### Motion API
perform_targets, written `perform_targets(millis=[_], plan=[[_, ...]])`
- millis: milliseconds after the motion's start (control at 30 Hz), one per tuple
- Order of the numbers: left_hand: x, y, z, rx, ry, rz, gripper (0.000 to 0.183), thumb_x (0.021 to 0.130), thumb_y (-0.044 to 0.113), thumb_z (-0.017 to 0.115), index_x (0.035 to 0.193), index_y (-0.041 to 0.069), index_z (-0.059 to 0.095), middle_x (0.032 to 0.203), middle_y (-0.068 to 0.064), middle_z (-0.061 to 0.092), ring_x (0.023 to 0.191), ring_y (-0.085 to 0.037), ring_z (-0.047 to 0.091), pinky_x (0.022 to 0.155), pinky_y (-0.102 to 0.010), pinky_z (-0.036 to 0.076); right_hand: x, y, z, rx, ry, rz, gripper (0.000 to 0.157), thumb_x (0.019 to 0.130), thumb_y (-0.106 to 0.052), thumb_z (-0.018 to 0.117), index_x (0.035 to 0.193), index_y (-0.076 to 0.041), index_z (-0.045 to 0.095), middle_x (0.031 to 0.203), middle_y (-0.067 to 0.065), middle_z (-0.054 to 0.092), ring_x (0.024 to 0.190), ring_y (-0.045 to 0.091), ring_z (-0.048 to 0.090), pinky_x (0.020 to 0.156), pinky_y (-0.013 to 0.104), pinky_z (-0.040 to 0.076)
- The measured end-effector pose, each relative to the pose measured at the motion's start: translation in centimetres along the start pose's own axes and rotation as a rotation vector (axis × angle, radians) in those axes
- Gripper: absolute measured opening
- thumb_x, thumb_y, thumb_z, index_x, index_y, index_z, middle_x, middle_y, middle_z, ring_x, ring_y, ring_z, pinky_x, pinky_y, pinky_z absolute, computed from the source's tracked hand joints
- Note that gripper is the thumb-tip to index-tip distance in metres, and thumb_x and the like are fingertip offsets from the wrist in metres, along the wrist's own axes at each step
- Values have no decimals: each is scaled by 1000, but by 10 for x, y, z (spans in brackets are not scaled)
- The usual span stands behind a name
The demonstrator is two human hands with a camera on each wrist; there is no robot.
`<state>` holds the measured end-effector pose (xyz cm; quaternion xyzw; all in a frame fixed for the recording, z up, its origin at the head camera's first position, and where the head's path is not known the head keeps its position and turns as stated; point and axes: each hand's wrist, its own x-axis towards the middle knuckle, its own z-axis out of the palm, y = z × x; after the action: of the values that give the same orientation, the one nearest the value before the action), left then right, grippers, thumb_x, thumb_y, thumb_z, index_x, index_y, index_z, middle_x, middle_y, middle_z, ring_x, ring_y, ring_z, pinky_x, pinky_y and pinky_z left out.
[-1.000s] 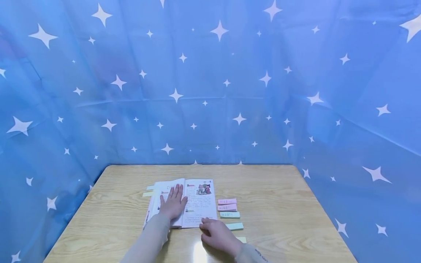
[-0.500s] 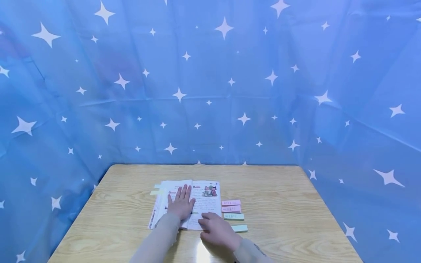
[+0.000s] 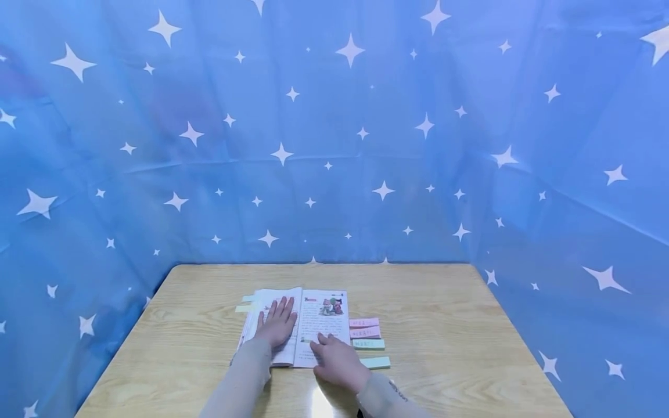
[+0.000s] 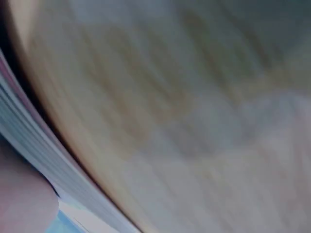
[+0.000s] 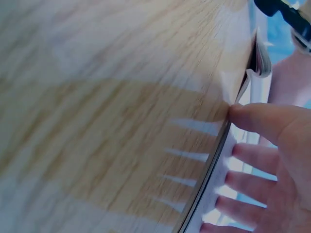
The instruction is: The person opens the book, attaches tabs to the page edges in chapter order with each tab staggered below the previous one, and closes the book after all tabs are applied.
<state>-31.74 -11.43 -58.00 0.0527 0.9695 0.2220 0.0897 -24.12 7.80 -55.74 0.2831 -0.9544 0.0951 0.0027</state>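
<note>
A book (image 3: 325,325) lies spread on the wooden table, with text on both pages and a coloured picture at the upper right. My left hand (image 3: 277,326) rests on its left page with fingers spread. Over the lower part of the right page lies my right hand (image 3: 338,361), its fingers reaching onto the paper. In the right wrist view, the right thumb (image 5: 262,116) touches the book's bottom edge while the other fingers extend across the page. The left wrist view is blurred; it shows the book's page edges (image 4: 58,170) and part of the left hand.
Pink sticky tabs (image 3: 364,332) and green sticky tabs (image 3: 369,344) line the book's right side; the pink ones and one green bear writing. Pale tabs (image 3: 244,308) stick out at its left. A blue starred curtain (image 3: 334,133) surrounds the table (image 3: 444,325).
My right hand has moved up and left, farther onto the right page. My left hand has slid slightly left, away from the spine. A yellow tab seen earlier is out of sight near my right sleeve.
</note>
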Motion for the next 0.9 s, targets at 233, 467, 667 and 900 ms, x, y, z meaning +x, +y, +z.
perform_targets(millis=[233, 467, 667, 900], plan=[[-7, -6, -1, 25, 8, -23, 54, 94, 43, 22, 142, 18, 15, 147, -5, 9, 132, -30, 0, 100, -57, -5, 5, -9, -8, 2, -59, 2, 42, 72, -37, 62, 109, -18, 62, 107, 7, 61, 91, 26, 59, 72, 36, 48], [-11, -7, 8, 23, 16, -3, 55, 94, 45, 22, 142, 18, 17, 147, -5, 10, 132, -30, 1, 99, -58, -6, 15, -10, -11, 104, -70, -152, 51, 78, -42, 58, 122, -18, 53, 125, 1, 50, 106, 25, 52, 81, 44, 45], [-19, -6, 8, 12, 12, 19, 55, 94, 44, 23, 142, 17, 17, 147, -6, 11, 132, -31, 2, 99, -58, -4, 14, -12, -3, 105, -117, -179, 64, 79, -44, 57, 134, -16, 38, 138, -2, 34, 115, 35, 42, 88, 49, 39], [-19, -7, -1, 57, 61, 82, 53, 94, 42, 26, 141, 17, 20, 146, -6, 15, 132, -30, 7, 100, -57, 1, 25, -16, -6, 23, -97, -153, 62, 78, -46, 57, 131, -16, 43, 135, -2, 39, 114, 25, 46, 85, 43, 43]])
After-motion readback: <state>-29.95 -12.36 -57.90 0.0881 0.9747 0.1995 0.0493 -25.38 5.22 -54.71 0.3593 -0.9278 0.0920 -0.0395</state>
